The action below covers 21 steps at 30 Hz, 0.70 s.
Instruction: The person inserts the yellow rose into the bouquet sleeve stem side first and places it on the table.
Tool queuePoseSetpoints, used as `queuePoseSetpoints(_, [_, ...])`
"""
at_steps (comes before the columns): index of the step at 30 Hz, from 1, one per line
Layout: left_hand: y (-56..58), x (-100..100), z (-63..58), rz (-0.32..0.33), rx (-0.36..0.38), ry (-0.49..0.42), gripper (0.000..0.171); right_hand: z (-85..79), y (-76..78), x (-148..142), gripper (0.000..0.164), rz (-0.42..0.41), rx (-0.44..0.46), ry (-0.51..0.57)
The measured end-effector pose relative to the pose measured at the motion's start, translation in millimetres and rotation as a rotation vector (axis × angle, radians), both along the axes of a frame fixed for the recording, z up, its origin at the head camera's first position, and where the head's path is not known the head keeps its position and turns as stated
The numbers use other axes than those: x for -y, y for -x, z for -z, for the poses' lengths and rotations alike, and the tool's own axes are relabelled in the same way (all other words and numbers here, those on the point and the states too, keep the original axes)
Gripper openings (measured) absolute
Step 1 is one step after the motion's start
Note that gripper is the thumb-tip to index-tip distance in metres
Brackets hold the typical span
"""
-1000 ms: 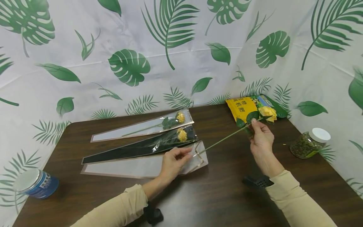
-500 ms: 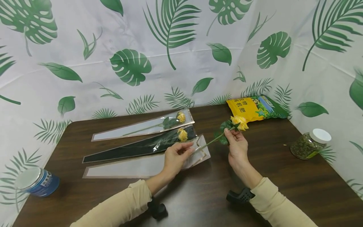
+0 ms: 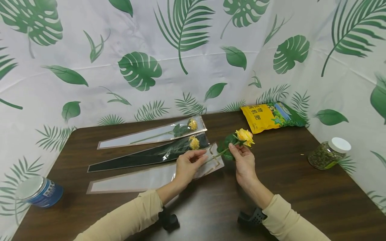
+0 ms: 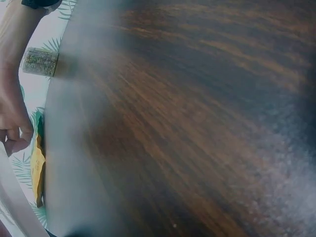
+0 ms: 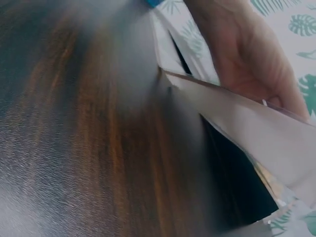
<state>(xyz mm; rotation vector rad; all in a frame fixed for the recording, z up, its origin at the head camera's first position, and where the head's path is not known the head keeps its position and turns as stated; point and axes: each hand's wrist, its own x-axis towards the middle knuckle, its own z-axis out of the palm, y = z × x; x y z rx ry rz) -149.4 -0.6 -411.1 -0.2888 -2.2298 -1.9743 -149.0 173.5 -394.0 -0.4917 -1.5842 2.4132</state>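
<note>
A yellow rose (image 3: 245, 137) with green leaves is pinched by the stem, just below its bloom, in my right hand (image 3: 245, 165). Its stem slants down left into the mouth of a white flower sleeve (image 3: 129, 179). My left hand (image 3: 188, 167) pinches that sleeve near its mouth, and the right wrist view shows the sleeve (image 5: 252, 123) raised off the table there. How far in the stem tip reaches is hidden. Behind lie a black sleeve (image 3: 120, 163) and another white sleeve (image 3: 120, 142), each with a yellow rose inside.
A yellow and green printed bag (image 3: 260, 118) lies at the back right of the dark wooden table (image 3: 301, 187). Near the right edge is a white-lidded jar (image 3: 328, 154) of dried green bits. A blue can (image 3: 45, 194) stands at the left. Leaf-printed cloth hangs behind.
My right hand has moved left with the rose, and less stem shows outside the sleeve. The left hand keeps its pinch and has shifted slightly right; the sleeve's mouth has risen a little.
</note>
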Motion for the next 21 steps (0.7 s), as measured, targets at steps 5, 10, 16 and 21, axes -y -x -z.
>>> queuePoseSetpoints(5, [-0.1,-2,-1.9,-0.002,0.017,-0.006,0.019,2.6,-2.2,2,0.011,-0.015,-0.01,0.011])
queuePoseSetpoints(10, [0.6,-2,-3.1,-0.011,0.01,0.01,0.018,4.6,-2.8,3,0.01,-0.014,-0.003,-0.002])
queuePoseSetpoints(16, [1.9,-3,-5.2,-0.002,-0.045,0.003,0.018,8.6,-5.8,7,0.011,-0.055,0.053,-0.064])
queuePoseSetpoints(21, [-3.3,-5,-17.5,-0.003,-0.065,0.019,0.018,11.5,-8.3,12,0.008,-0.12,0.09,-0.105])
